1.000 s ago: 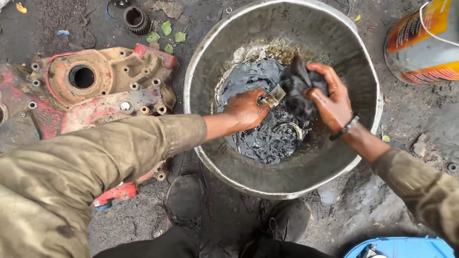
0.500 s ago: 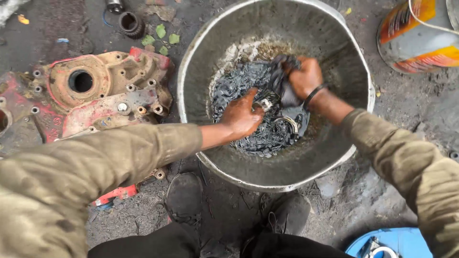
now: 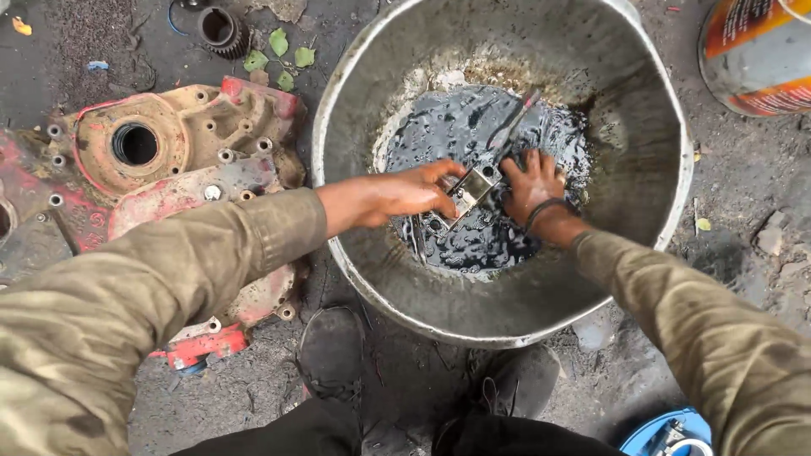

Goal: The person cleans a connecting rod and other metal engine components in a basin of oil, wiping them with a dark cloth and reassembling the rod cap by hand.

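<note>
Both my hands are inside the metal basin (image 3: 642,253), over the dark oily liquid (image 3: 473,127) pooled at its bottom; my left hand (image 3: 397,192) has its fingers closed on a small square metal part (image 3: 475,184) at the pool's middle; my right hand (image 3: 530,181) grips the same part from the other side. A red engine cover (image 3: 169,169) lies on the ground left of the basin; a rusty can (image 3: 756,55) stands at the basin's upper right.

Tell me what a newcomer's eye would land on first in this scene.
First, the big dented metal basin in the middle of the dirt ground, with a pool of black oily liquid at its bottom. There the left hand and the right hand meet on a small metal part. Next, the worn red machine casing lying to the left of the basin.
</note>
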